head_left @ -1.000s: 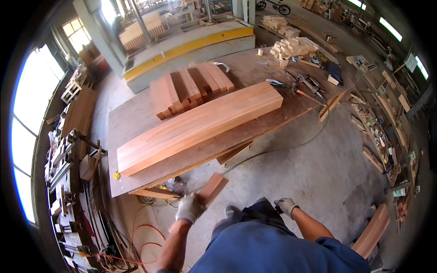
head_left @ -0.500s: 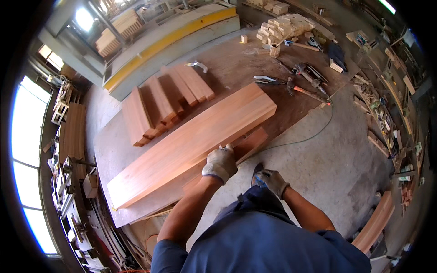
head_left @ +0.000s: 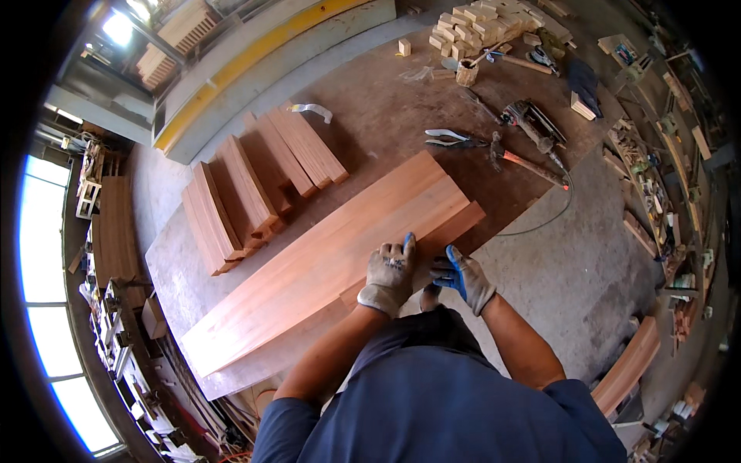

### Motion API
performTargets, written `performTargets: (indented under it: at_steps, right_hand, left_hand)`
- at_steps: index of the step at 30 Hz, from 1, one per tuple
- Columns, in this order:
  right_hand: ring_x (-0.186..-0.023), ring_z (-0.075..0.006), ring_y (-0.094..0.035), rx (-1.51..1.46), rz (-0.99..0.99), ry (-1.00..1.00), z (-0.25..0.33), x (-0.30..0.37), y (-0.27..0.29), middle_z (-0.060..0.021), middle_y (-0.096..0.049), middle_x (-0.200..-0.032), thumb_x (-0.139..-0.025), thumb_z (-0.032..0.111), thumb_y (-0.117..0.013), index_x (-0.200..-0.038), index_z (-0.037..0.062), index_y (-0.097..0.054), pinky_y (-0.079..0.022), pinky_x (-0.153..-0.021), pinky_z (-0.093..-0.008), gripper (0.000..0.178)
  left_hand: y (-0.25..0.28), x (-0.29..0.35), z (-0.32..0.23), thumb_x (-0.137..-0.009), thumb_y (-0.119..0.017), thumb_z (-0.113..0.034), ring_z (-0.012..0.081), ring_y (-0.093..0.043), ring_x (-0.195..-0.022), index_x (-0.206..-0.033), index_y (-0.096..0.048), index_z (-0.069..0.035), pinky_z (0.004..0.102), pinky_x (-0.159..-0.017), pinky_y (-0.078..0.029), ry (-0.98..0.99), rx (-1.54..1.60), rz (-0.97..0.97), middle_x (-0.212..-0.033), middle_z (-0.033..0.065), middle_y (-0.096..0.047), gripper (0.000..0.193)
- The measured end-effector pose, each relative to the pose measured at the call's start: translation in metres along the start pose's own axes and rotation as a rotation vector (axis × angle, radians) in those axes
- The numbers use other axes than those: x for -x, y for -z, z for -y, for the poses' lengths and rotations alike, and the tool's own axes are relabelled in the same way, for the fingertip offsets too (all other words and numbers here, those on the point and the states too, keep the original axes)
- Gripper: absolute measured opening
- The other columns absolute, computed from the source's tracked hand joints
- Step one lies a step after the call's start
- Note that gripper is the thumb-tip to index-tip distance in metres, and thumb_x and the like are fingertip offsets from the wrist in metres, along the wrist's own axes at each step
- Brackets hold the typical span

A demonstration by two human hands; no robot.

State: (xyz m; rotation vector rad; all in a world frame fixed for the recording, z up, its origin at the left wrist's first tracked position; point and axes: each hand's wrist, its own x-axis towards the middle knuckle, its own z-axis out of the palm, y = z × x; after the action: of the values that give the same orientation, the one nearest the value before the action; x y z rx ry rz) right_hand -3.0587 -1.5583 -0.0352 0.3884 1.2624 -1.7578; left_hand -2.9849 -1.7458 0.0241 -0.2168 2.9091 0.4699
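A wide, pale reddish-brown wooden panel [head_left: 324, 266] lies slantwise in front of me on the work table. A narrower wooden board [head_left: 450, 231] runs along its near edge, close against it. My left hand [head_left: 390, 274], in a grey-white work glove, is closed over this narrower board, its fingertips partly hidden. To the right, my right hand [head_left: 465, 279] is gloved too, with blue on the palm side. Its fingers are spread beside the board's near side; whether they touch it I cannot tell.
Several wooden boards [head_left: 266, 181] lie beyond the panel. Pliers [head_left: 455, 139], a hammer [head_left: 529, 163] and a power tool [head_left: 532, 123] lie at the right, with a cord trailing. Small wood blocks [head_left: 478, 31] are piled far back. A yellow-edged machine bed [head_left: 231, 69] stands at the far left.
The narrower board has come up against the wide panel's near edge with my left hand on it. My right hand has risen from near my body toward the board and opened its fingers.
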Motion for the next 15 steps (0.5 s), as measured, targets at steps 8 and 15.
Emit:
performTargets:
  at_steps: [8,15]
  right_hand:
    - [-0.081,-0.0138,-0.064,0.115,-0.243,0.185,-0.009,-0.015,-0.030,-0.0023,-0.065,-0.101,-0.092,0.048,-0.071,-0.117,0.0091,-0.061,-0.057,-0.072,-0.0292,0.047]
    - [-0.104,-0.0275,-0.065,0.147,-0.276,0.161,-0.015,-0.023,-0.028,-0.0115,-0.062,-0.122,-0.092,0.048,-0.070,-0.135,0.0063,-0.053,-0.057,-0.084,-0.0407,0.063]
  left_hand:
    - [-0.029,-0.010,0.016,-0.077,-0.075,-0.042,0.0368,-0.058,-0.115,-0.145,-0.041,-0.001,0.0452,-0.098,-0.047,-0.101,0.191,-0.052,-0.121,0.0190,-0.064,0.086]
    - [-0.001,0.005,0.071,-0.080,-0.078,-0.039,0.0376,-0.058,-0.112,-0.139,-0.049,-0.001,0.0458,-0.095,-0.048,-0.108,0.509,-0.261,-0.120,0.0220,-0.062,0.076]
